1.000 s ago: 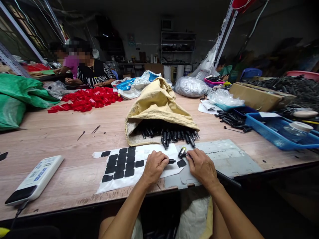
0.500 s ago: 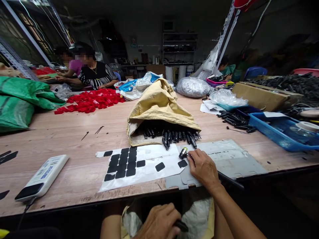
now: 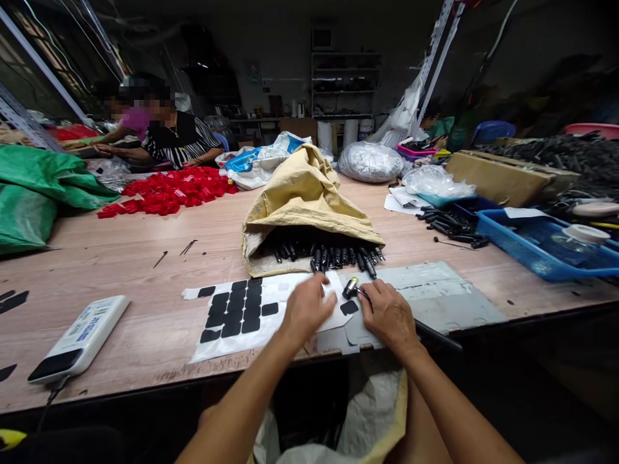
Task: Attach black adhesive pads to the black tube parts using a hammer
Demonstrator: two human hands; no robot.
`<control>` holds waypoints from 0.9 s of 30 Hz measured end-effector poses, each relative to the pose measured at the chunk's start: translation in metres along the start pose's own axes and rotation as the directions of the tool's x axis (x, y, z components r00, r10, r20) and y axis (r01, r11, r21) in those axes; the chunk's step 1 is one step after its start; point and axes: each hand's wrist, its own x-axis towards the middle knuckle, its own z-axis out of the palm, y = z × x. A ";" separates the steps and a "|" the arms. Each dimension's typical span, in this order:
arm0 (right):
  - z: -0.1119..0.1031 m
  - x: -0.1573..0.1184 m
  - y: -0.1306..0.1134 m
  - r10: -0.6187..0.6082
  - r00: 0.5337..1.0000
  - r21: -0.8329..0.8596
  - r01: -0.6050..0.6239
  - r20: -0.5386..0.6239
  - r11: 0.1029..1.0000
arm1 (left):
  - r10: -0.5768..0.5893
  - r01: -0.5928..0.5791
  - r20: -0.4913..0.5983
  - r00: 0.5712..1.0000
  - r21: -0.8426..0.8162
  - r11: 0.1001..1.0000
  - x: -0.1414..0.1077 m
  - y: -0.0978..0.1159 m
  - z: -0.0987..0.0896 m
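Observation:
My right hand (image 3: 389, 316) rests on the grey board (image 3: 449, 296), closed around a small hammer (image 3: 351, 287) with a metal head and a yellow-green face. The hammer's black handle (image 3: 438, 335) sticks out past the wrist over the table edge. Above the white sheet (image 3: 283, 325) reaches my left hand (image 3: 309, 306), thumb and fingers apart, slightly blurred. Its fingertips are close to black tube-like parts (image 3: 343, 258) that spill from the mouth of a yellow woven sack (image 3: 300, 187). Rounded black squares (image 3: 236, 306) cover part of the sheet; one loose black square (image 3: 349, 308) lies near the hammer head.
A white power bank (image 3: 80, 338) with a cable lies at left. Beyond are a green sack (image 3: 43, 190) and a red pile (image 3: 174, 191). A blue tray (image 3: 546, 254) stands at right. Below the edge an open sack (image 3: 382, 412) sits between my legs. Co-workers sit at back left.
My left hand has come up from the lap sack, where it held a black part, to the table by the yellow sack's mouth. That part is gone from it. My right hand keeps the hammer.

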 end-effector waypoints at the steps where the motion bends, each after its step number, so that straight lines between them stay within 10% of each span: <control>1: -0.001 0.000 0.000 0.004 1.000 -0.001 -0.004 0.002 1.000 | -0.055 0.058 -0.092 0.994 0.037 0.998 0.021 -0.003 0.002; 6: -0.002 -0.001 0.001 0.028 1.000 0.005 -0.028 0.012 1.000 | -0.184 0.198 -0.125 0.975 0.108 0.974 0.070 -0.021 0.017; 27: -0.002 -0.001 0.001 0.032 0.999 0.006 -0.032 -0.006 0.999 | -0.317 0.330 -0.138 0.938 0.079 0.941 0.063 -0.049 -0.004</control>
